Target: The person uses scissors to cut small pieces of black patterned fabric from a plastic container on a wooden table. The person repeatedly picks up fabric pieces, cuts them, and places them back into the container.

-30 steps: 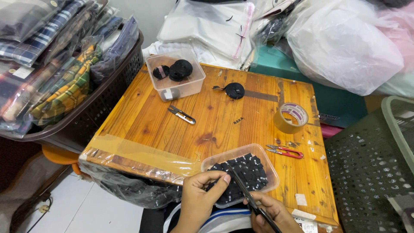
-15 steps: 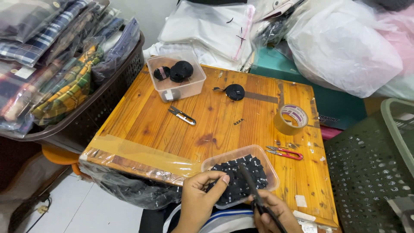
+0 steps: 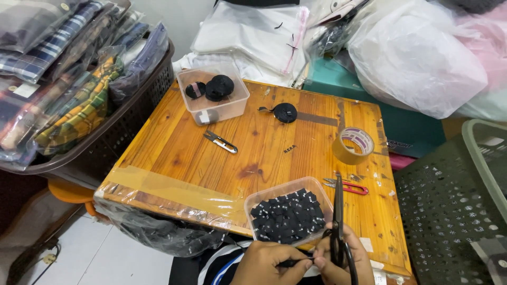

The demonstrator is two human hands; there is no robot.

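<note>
Wooden table (image 3: 174,153) stands among clutter; a dark basket (image 3: 119,132) of folded checked cloth sits at its left edge; on the top lie a clear tub (image 3: 235,108) holding black rolls, small thread snips (image 3: 221,142), a black tape roll (image 3: 285,112), a brown packing-tape roll (image 3: 354,145) and red snips (image 3: 351,186); white plastic bags (image 3: 417,58) pile up behind; at the near edge a clear tray (image 3: 253,203) holds small black pieces (image 3: 288,216); just below it the left hand (image 3: 269,264) pinches a thin black strip (image 3: 296,261); the right hand (image 3: 343,258) grips black scissors (image 3: 338,211), blades pointing up beside the tray.
</note>
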